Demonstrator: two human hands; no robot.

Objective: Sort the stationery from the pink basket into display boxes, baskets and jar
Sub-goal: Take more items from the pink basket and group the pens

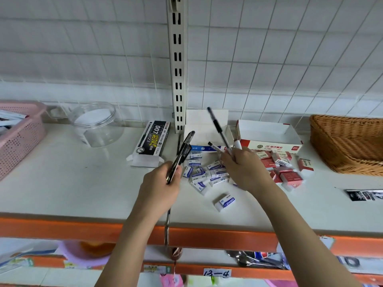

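A white tiled wall [83, 48] filled the upper half of the frame. A cream slotted upright [177, 65] ran down its centre to the white shelf top [72, 183]. An orange edge strip [207, 238] crossed the lower part of the frame, with a handwritten label [217, 273] reading "13—4" on a second orange strip below it, at bottom centre. At lower left, under the shelf, sat a lilac round object [83, 255], blurred. At the right edge a small black-and-white printed slip [364, 194] lay flat on the shelf.
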